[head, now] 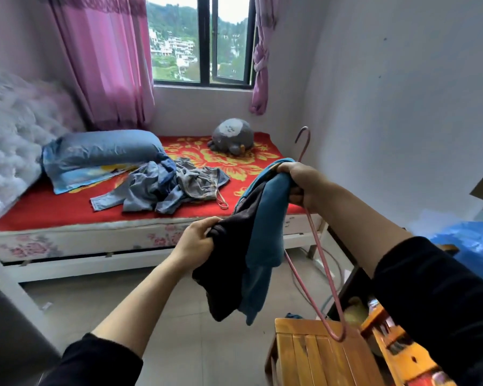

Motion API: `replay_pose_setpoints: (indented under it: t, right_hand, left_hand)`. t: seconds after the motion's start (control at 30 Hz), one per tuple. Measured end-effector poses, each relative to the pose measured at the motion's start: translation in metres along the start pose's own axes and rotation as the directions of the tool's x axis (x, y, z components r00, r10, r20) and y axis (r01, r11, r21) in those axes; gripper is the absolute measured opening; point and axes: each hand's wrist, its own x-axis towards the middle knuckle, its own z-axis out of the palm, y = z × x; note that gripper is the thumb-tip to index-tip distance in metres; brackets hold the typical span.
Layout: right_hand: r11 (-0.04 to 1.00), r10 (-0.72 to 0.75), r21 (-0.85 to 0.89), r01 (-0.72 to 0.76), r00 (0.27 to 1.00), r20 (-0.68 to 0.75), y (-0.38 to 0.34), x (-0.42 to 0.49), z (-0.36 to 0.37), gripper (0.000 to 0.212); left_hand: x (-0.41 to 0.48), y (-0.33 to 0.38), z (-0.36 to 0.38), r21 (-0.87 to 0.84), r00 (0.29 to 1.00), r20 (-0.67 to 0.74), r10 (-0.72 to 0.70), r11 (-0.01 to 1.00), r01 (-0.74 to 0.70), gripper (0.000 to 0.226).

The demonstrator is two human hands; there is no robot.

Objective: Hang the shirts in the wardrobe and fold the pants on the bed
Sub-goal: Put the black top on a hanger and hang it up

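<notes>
Head view, items listed L to R.

1. Tufted white headboard (9, 129) at far L, blurred.
2. Bed (53, 210) w/ red floral cover, running along the window wall; blue pillow (101, 151) lies at its head end, next to the headboard.
3. Pink curtain (106, 59) hangs behind the pillow, L of the window (201, 40).
4. Pile of denim clothes (162, 188) lies crumpled mid-bed, just R of the pillow and touching it; which pieces are pants cannot be told.
5. Grey plush toy (232, 137) sits at the back of the bed, under the window.
6. Left hand (195, 240), fingers curled, grips the dark lower part of the shirt (271, 213).
7. Shirt (teal w/ dark part) is held in the air in front of the bed, stretched between both hands, its loose end hanging down.
8. Right hand (301, 185) is closed round the shirt's upper end and a pink hanger (318, 246) together; hook points up, frame slants down past the shirt.
9. Wooden slatted chair (318, 358) stands below the hanger's lower corner.
10. Blue plastic sheet (469, 243) at far R, beyond the right forearm.
</notes>
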Motion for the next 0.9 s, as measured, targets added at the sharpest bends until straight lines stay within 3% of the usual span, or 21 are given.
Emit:
replay_pose_setpoints:
  t: [0.17,0.23,0.33,0.43,0.53,0.6,0.67,0.73,0.8,0.9]
  right_hand:
    - [0.994,-0.033,-0.107,0.029,0.999,-0.034,0.011,0.017,0.001,0.009]
    - [0.996,-0.019,-0.092,0.016,0.999,-0.028,0.018,0.023,0.001,0.006]
    - [0.998,-0.017,-0.059,0.016,1.0,-0.018,0.024,0.028,-0.002,0.004]
    - [0.996,-0.056,-0.074,0.057,0.998,0.013,0.024,0.027,-0.002,0.006]
    - [0.996,-0.043,-0.076,0.05,0.995,0.088,0.035,0.012,0.005,0.008]
    - [1.0,0.003,-0.005,-0.002,0.974,0.227,0.053,0.002,0.008,0.026]
    - [0.996,0.018,0.069,-0.053,0.901,0.434,0.077,-0.007,0.009,0.044]
    - [0.993,0.007,0.095,-0.071,0.835,0.55,0.099,-0.016,0.015,0.05]
    - [0.996,0.003,0.078,-0.053,0.849,0.528,0.114,-0.019,0.026,0.042]
    - [0.987,0.004,0.148,-0.064,0.929,0.371,0.115,-0.012,0.034,0.013]
  left_hand:
    - [0.016,0.037,-0.043,-0.068,0.993,0.087,-0.081,0.994,0.087,0.021]
    - [0.021,0.046,-0.059,-0.094,0.963,0.227,-0.146,0.981,0.171,0.01]
    - [0.022,0.052,-0.073,-0.09,0.896,0.39,-0.211,0.96,0.265,0.015]
    - [0.026,0.055,-0.066,-0.151,0.912,0.344,-0.224,0.945,0.289,0.006]
    - [0.038,0.056,-0.048,-0.223,0.933,0.236,-0.27,0.92,0.323,0.022]
    - [0.047,0.057,-0.037,-0.271,0.937,0.163,-0.308,0.9,0.343,0.021]
    - [0.054,0.054,-0.027,-0.292,0.93,0.082,-0.358,0.884,0.366,0.018]
    - [0.058,0.051,-0.016,-0.242,0.92,0.056,-0.387,0.889,0.389,0.019]
    - [0.058,0.051,-0.006,-0.172,0.918,0.073,-0.39,0.902,0.397,0.022]
    - [0.053,0.052,-0.01,-0.158,0.913,0.116,-0.391,0.9,0.406,0.023]
